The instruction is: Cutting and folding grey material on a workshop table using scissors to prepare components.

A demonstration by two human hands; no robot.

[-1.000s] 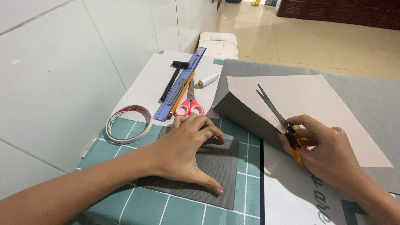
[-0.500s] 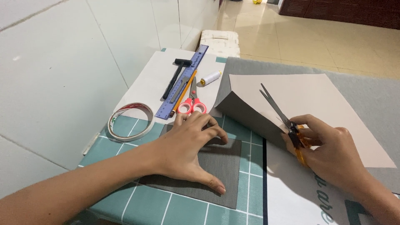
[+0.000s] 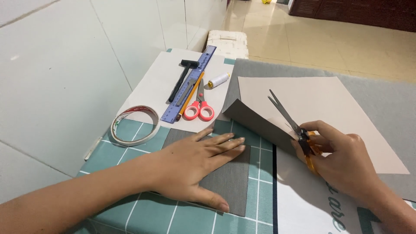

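My left hand (image 3: 197,162) lies flat, fingers spread, on a small dark grey fabric piece (image 3: 229,177) resting on the teal grid cutting mat (image 3: 130,138). My right hand (image 3: 342,160) grips orange-handled scissors (image 3: 290,121), blades open and pointing up-left. The blades sit over a large folded grey sheet (image 3: 260,123) whose pale beige underside (image 3: 316,104) is turned up. The scissors are at the sheet's folded dark edge, right of my left hand.
At the back left lie a roll of tape (image 3: 134,125), a blue ruler (image 3: 190,82), a black hammer (image 3: 184,73), a pencil (image 3: 190,97), red-handled scissors (image 3: 200,108) and a thread spool (image 3: 218,80). A white tiled wall (image 3: 65,65) runs along the left. A white box (image 3: 227,43) stands beyond.
My left hand has flattened and its fingers stretched out over the small grey piece. My right hand with the scissors has stayed almost in place at the folded sheet.
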